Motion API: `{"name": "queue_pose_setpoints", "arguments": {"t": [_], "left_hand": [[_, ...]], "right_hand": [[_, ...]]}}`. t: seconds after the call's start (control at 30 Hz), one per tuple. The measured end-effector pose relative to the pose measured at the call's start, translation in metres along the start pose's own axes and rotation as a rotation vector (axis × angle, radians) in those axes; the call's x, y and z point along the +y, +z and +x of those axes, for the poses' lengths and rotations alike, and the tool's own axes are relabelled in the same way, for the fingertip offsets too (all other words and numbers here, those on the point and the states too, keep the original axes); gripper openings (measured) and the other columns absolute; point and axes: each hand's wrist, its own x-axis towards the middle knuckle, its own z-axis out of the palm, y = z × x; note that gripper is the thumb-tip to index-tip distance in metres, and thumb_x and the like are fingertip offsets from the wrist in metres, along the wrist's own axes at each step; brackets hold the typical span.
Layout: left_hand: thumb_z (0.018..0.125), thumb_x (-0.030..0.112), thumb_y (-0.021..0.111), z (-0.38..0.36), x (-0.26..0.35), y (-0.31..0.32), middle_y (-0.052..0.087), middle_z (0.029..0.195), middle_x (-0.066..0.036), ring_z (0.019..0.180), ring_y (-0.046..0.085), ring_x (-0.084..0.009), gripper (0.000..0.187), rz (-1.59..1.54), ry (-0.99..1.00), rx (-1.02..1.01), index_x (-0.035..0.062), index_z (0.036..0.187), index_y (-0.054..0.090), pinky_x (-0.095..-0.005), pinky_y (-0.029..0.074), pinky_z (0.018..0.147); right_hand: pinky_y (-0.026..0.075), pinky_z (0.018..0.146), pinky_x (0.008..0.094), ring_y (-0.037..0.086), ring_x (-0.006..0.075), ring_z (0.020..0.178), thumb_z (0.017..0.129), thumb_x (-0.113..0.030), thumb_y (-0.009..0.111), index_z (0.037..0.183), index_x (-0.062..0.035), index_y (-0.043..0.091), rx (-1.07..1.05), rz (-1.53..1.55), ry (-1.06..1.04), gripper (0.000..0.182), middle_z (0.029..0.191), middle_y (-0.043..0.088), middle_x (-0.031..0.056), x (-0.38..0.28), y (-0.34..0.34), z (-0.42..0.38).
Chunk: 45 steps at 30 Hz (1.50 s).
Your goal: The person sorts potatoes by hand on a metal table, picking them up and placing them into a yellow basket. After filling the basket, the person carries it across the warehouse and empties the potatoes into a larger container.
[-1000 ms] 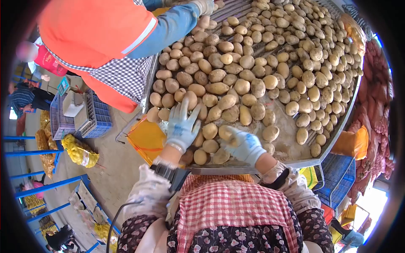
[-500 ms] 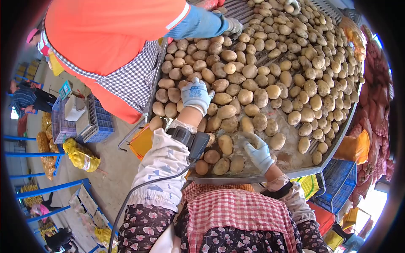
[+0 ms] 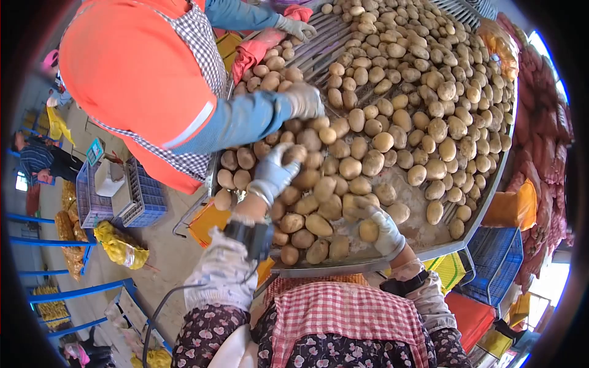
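Many potatoes (image 3: pixel 435 132) lie spread over a metal sorting table (image 3: pixel 405 240). My left hand (image 3: pixel 274 172), in a pale blue and white glove, has its fingers curled round a potato (image 3: pixel 295 154) at the left part of the pile. On the right, my right hand (image 3: pixel 386 231), gloved too, is at the near part of the table with its fingers round a potato (image 3: pixel 369 230). Some potatoes between my hands look blurred.
A co-worker in an orange top (image 3: pixel 135 73) stands at the left, one gloved hand (image 3: pixel 305 101) on the potatoes close beyond my left hand. Blue crates (image 3: pixel 491 257) stand at the right, another crate (image 3: pixel 145 195) at the left. Red sacks (image 3: pixel 543 147) are piled far right.
My left hand has moved slightly nearer and now holds a potato. My right hand's fingers have closed round one. The co-worker's arm has come down over the pile, and potatoes there have shifted.
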Motion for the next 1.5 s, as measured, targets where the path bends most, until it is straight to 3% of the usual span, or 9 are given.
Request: {"name": "queue_pose_setpoints", "arguments": {"t": [0.17, 0.33, 0.53, 0.6, 0.67, 0.7, 1.0, 1.27, 1.5], "left_hand": [[0.084, 0.029, 0.065, -0.047, 0.053, 0.03, 0.049, 0.131, -0.021, 0.123, 0.046, -0.0376, 0.059, 0.238, 0.731, 0.023, 0.0017, 0.133, 0.047, -0.0432, 0.033, 0.107], [0.085, 0.032, 0.059, -0.092, -0.008, 0.031, 0.041, 0.139, -0.02, 0.126, 0.039, -0.0405, 0.062, 0.742, 0.484, 0.109, 0.0041, 0.138, 0.041, -0.051, 0.027, 0.108], [0.079, 0.03, 0.06, -0.086, 0.022, 0.028, 0.056, 0.11, -0.018, 0.101, 0.053, -0.0392, 0.048, 0.489, 0.403, 0.085, 0.0057, 0.12, 0.053, -0.0507, 0.041, 0.087], [0.075, 0.024, 0.062, -0.077, 0.047, 0.034, 0.056, 0.1, -0.018, 0.089, 0.055, -0.0366, 0.033, 0.354, 0.623, 0.212, 0.0053, 0.102, 0.059, -0.0466, 0.045, 0.076], [0.079, 0.026, 0.06, -0.056, 0.028, 0.08, 0.058, 0.107, -0.017, 0.101, 0.056, -0.0339, 0.046, 0.534, 0.473, -0.041, 0.0013, 0.118, 0.055, -0.0461, 0.045, 0.087], [0.081, 0.027, 0.058, -0.063, 0.014, 0.106, 0.057, 0.113, -0.016, 0.103, 0.055, -0.0342, 0.044, 0.641, 0.549, 0.199, 0.0008, 0.117, 0.058, -0.0493, 0.042, 0.091], [0.086, 0.035, 0.055, -0.044, 0.048, 0.124, 0.047, 0.135, -0.015, 0.111, 0.051, -0.0353, 0.03, 0.886, 0.154, -0.064, 0.0205, 0.107, 0.07, -0.0481, 0.039, 0.092], [0.081, 0.026, 0.059, -0.031, 0.058, 0.14, 0.044, 0.14, -0.016, 0.128, 0.042, -0.0369, 0.052, 0.905, 0.118, -0.07, 0.0026, 0.127, 0.058, -0.053, 0.03, 0.107], [0.069, 0.012, 0.064, -0.107, 0.055, 0.09, 0.051, 0.088, -0.012, 0.079, 0.055, -0.0321, 0.022, 0.392, 0.518, 0.431, 0.0048, 0.085, 0.051, -0.0418, 0.044, 0.063]], "right_hand": [[0.051, 0.086, 0.0321, 0.061, 0.0229, 0.099, 0.094, -0.034, 0.054, 0.135, -0.0013, 0.044, 0.108, 0.357, 0.157, 0.053, 0.122, 0.058, 0.0114, 0.002, 0.006, 0.018], [0.05, 0.065, 0.0326, 0.057, 0.0186, 0.076, 0.093, -0.033, 0.056, 0.127, -0.0053, 0.047, 0.04, 0.361, -0.077, 0.045, 0.112, 0.057, 0.0096, -0.024, -0.007, -0.001], [0.045, 0.087, 0.0293, 0.055, 0.0162, 0.095, 0.096, -0.02, 0.051, 0.116, 0.0001, 0.056, 0.494, -1.176, -0.582, 0.028, 0.109, 0.061, 0.0089, -0.016, -0.07, -0.027], [0.043, 0.095, 0.0386, 0.054, 0.032, 0.111, 0.091, -0.006, 0.052, 0.13, 0.0058, 0.048, 0.458, -0.262, -0.25, 0.04, 0.124, 0.055, 0.0204, -0.019, -0.067, -0.009], [0.044, 0.095, 0.0335, 0.054, 0.0209, 0.111, 0.095, -0.017, 0.053, 0.126, 0.0054, 0.051, 0.395, -0.907, -0.546, 0.038, 0.123, 0.057, 0.0134, -0.001, -0.11, 0.013], [0.045, 0.094, 0.038, 0.053, 0.026, 0.113, 0.092, -0.025, 0.06, 0.13, 0.0047, 0.049, 0.327, -0.46, -0.261, 0.049, 0.126, 0.055, 0.017, -0.02, -0.073, 0.017], [0.048, 0.087, 0.0381, 0.06, 0.0274, 0.101, 0.084, -0.031, 0.069, 0.118, -0.0006, 0.059, 0.481, -1.264, -0.365, 0.047, 0.115, 0.063, 0.0159, -0.028, -0.024, 0.026], [0.048, 0.087, 0.0378, 0.06, 0.028, 0.101, 0.083, -0.033, 0.069, 0.119, -0.0012, 0.059, 0.484, -1.445, -0.416, 0.049, 0.114, 0.063, 0.0162, -0.026, -0.014, 0.022], [0.048, 0.087, 0.0375, 0.06, 0.0286, 0.1, 0.082, -0.036, 0.07, 0.119, -0.0018, 0.059, 0.46, -1.5, -0.452, 0.051, 0.114, 0.063, 0.0165, -0.024, -0.009, 0.021]]}}
